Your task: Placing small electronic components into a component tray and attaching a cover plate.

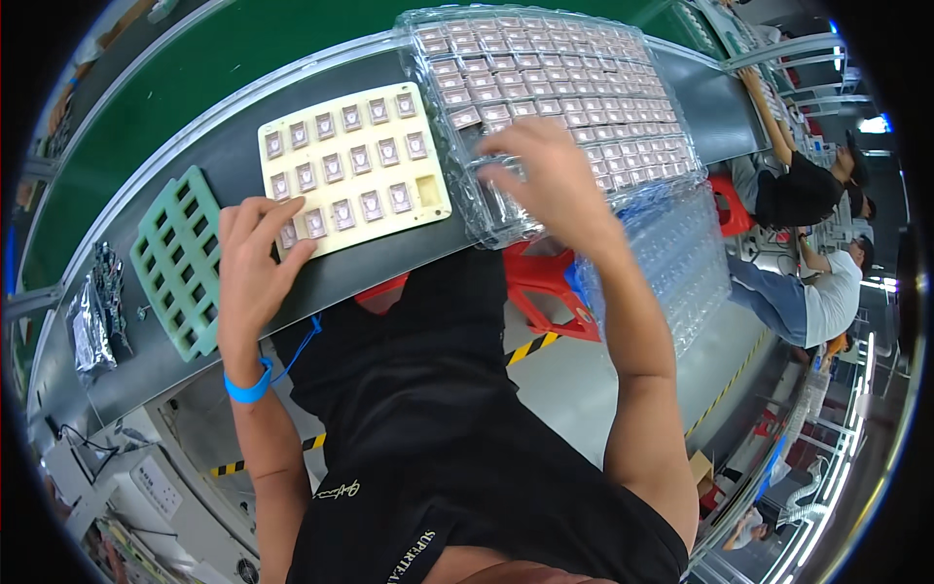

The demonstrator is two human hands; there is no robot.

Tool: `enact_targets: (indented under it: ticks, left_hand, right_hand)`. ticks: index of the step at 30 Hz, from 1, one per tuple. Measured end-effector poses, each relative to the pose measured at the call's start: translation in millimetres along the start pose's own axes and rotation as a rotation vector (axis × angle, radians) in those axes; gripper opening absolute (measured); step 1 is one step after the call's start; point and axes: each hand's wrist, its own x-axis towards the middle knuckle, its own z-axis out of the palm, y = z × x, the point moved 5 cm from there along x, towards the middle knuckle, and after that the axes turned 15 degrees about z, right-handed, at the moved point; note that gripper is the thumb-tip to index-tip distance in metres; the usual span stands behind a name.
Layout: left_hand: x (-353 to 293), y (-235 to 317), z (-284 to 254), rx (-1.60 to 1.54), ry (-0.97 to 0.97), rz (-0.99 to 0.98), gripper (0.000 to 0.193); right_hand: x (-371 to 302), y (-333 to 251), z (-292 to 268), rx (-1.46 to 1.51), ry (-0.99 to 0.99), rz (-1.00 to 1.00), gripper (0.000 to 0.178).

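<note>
A cream tray (pixel 360 182) lies on the dark bench, with small pinkish rectangular parts in rows of pockets. The pocket (pixel 429 192) at its near right corner is bare. My left hand (pixel 255 251) rests on the tray's near left corner, index finger and thumb apart on either side of a small part (pixel 289 234). To the right, a clear plastic blister tray (pixel 484 216) holds many similar parts in rows. My right hand (pixel 545 180) hovers over its left side, blurred, thumb and index finger apart with nothing visible between them. A tilted part (pixel 465 118) lies near those fingertips.
A green slotted tray (pixel 182 263) lies left on the bench, beside a silvery bag (pixel 91 326). Clear empty trays (pixel 662 258) are stacked below the bench's right part, near a red stool (pixel 555 292). A green surface (pixel 233 83) runs behind the rail. Co-workers are at right.
</note>
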Motion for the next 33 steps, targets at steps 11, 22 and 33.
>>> enact_targets:
  ticks: [11,22,33]
  left_hand:
    - [-7,-6,-1,-0.022,0.072,0.004,0.035]
    - [-33,-20,-7,-0.046,0.125,-0.096,0.039]
    - [-25,-19,2,-0.225,0.131,-0.175,0.041]
  right_hand:
    - [-26,110,-44,-0.344,-0.024,0.178,0.011]
    - [-10,60,-44,-0.541,-0.053,0.141,0.006]
    - [-17,87,-45,-0.434,-0.022,0.149,0.005]
